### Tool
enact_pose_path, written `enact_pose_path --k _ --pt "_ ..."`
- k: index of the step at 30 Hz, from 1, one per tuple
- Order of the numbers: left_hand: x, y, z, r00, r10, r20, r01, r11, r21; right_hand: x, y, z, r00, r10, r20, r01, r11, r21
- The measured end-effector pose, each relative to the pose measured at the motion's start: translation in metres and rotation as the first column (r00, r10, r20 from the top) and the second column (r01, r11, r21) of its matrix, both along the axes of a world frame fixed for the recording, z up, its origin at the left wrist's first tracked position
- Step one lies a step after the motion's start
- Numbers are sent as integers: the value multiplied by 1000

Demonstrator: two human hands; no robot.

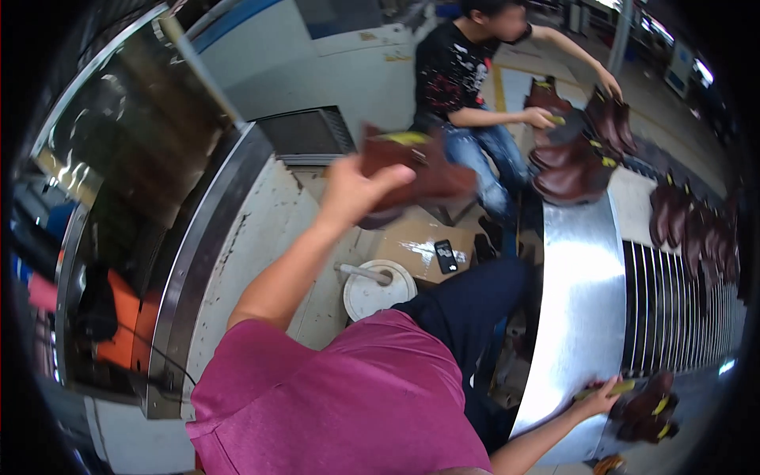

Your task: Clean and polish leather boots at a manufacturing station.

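The brown boot (412,170) is up in the air, above the white bucket (378,289) and a little toward the far side of it. It is blurred, but its long axis reads as roughly level, running left to right, with the shaft end and a yellow tag at the upper left and the toe pointing right. The left hand (352,190) grips it at the left end, fingers wrapped around the shaft or heel part, so almost the whole boot lies to the right of the grip. The left arm reaches up and away from the magenta shirt (356,404), passing over the left side of the bucket.

The right hand (595,400) is well apart from that boot, low and far to the right of the bucket, past the curved metal panel (582,301). It rests against a second dark boot (649,408) with yellow tags; its fingers look laid on the boot's edge, but I cannot tell whether they are closed around it.

Just beyond the bucket lies a cardboard box (419,245) with a black phone (446,256) on it. Farther right of the bucket, on the slatted conveyor (673,309), stand more brown boots (689,222). Behind the box sits another person (467,87) in a black shirt, both hands on a cluster of boots (574,162).
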State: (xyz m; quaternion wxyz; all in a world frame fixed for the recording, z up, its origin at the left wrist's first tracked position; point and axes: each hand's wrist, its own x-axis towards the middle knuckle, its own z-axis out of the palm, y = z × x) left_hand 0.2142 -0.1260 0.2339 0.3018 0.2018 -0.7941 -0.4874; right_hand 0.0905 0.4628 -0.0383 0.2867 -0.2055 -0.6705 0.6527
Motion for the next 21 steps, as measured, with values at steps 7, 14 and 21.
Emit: enact_pose_path --k 7,14,21 --pt "147 -75 79 323 647 -691 -943 160 -291 0 -11 10 1000 -5 -31 7 998 59" --pt "239 -146 77 -308 690 -655 -838 -523 -156 5 -18 17 998 -54 -10 55 995 85" --pt "359 -276 56 -385 920 -80 -916 -391 -91 10 -5 26 999 -44 -30 47 989 137"
